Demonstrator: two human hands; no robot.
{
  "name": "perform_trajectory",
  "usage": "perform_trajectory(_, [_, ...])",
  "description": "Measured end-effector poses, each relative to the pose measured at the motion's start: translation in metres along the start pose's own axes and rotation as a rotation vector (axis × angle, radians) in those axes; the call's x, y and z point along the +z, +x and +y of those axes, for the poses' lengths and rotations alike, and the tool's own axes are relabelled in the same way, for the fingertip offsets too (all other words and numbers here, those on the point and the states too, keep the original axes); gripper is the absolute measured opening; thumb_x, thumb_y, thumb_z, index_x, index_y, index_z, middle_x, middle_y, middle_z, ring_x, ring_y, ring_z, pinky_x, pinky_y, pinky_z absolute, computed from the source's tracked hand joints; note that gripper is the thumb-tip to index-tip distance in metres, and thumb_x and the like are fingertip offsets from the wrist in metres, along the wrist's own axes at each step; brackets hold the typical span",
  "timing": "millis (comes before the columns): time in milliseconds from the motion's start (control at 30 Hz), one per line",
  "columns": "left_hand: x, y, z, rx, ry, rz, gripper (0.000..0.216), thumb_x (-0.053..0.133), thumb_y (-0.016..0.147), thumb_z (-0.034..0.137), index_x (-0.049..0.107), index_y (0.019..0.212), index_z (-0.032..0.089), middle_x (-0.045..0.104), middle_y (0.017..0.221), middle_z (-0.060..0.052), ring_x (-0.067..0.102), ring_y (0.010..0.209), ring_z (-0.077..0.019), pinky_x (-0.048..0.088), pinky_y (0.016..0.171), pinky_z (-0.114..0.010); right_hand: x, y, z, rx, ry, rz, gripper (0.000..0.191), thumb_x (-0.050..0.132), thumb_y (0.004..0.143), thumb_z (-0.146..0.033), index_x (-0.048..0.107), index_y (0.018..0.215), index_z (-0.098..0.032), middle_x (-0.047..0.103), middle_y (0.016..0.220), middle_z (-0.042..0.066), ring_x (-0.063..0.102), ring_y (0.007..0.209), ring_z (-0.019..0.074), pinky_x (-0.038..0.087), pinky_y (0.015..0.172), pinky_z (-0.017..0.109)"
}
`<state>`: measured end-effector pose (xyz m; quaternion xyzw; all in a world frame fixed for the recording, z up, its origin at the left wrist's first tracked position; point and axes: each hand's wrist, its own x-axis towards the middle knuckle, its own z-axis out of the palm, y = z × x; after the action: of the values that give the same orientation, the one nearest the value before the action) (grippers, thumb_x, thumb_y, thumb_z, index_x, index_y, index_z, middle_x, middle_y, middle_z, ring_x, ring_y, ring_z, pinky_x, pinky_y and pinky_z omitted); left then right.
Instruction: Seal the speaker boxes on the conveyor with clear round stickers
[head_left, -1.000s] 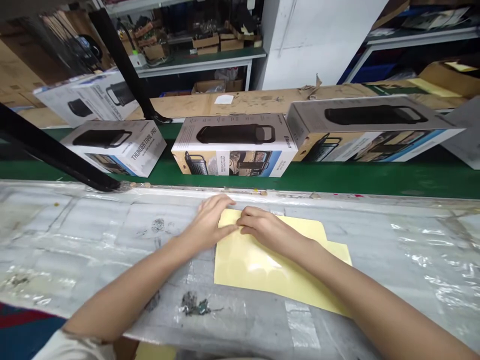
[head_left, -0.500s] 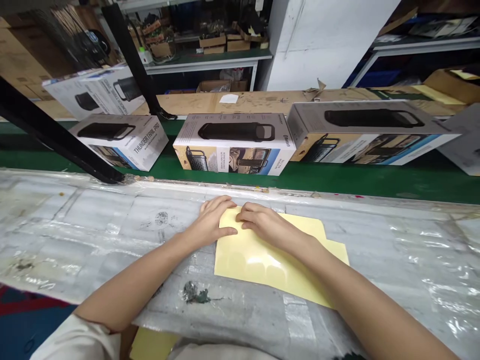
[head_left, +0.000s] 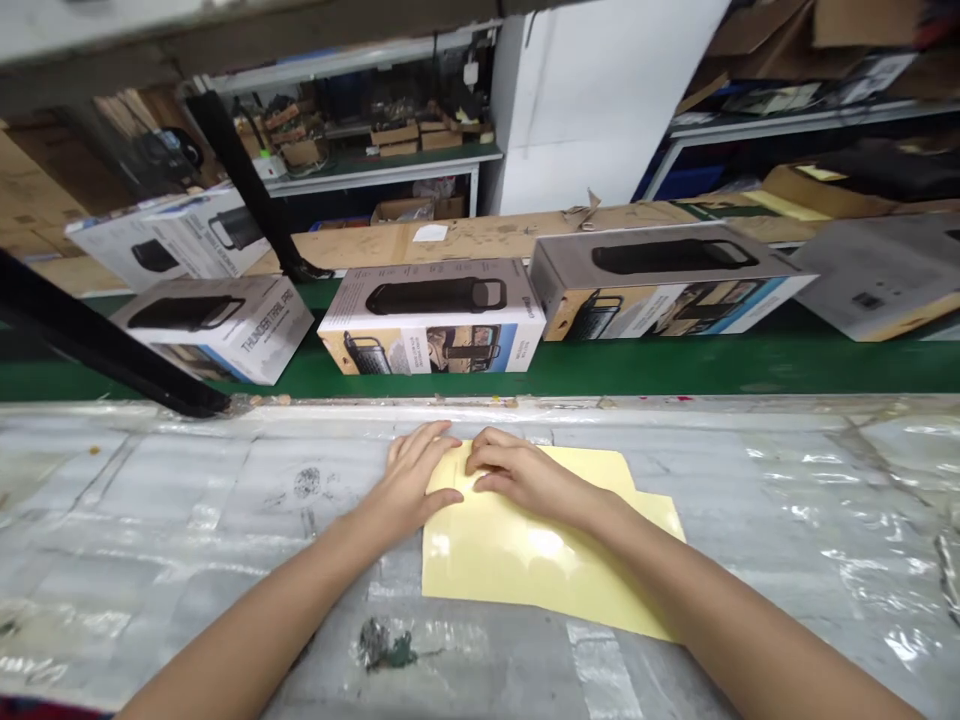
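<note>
Glossy yellow sticker sheets [head_left: 510,560], with faint rounded outlines, lie on the plastic-covered bench in front of me. My left hand [head_left: 411,482] rests flat at their upper left corner, fingers stretched and thumb apart, holding the edge down. Over the upper part of the sheets, my right hand [head_left: 517,472] has its fingers bent in and closed together against the surface. What its fingertips pinch, if anything, is too small to make out. Its wrist and forearm cover part of the sheets on the right.
Beyond the bench, a green conveyor belt [head_left: 660,377] carries printed speaker boxes: a middle box [head_left: 442,318], a right box [head_left: 660,280] and a left box [head_left: 217,325]. A black post [head_left: 97,335] slants down at the left. Shelves with cartons stand behind.
The view has tilted up, showing more of the background. Boxes on the belt sit slightly farther left in view. Both hands keep nearly the same place on the sheets.
</note>
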<state>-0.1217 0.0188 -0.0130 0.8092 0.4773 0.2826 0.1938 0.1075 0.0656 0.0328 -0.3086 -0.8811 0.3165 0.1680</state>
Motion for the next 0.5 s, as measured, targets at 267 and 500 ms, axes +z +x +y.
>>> perform_trajectory(267, [-0.017, 0.011, 0.029, 0.034, 0.157, 0.065, 0.021, 0.072, 0.088, 0.020, 0.051, 0.089, 0.023, 0.062, 0.101, -0.003, 0.059, 0.097, -0.0239, 0.047, 0.084, -0.038, -0.091, -0.020, 0.005, 0.101, 0.537, 0.093, 0.031, 0.089, 0.073, -0.043, 0.069, 0.074, -0.019, 0.064, 0.104, 0.006, 0.061, 0.098, 0.0218, 0.051, 0.083, 0.035])
perform_trajectory(500, [-0.067, 0.194, 0.090, 0.035, 0.289, 0.243, 0.029, 0.057, 0.096, 0.038, 0.060, 0.119, 0.020, 0.063, 0.131, -0.012, 0.054, 0.128, -0.0294, 0.041, 0.108, -0.042, -0.126, -0.036, 0.005, 0.148, 0.881, 0.362, 0.037, 0.095, 0.068, -0.039, 0.065, 0.076, -0.019, 0.066, 0.073, 0.000, 0.060, 0.059, 0.0133, 0.049, 0.060, 0.030])
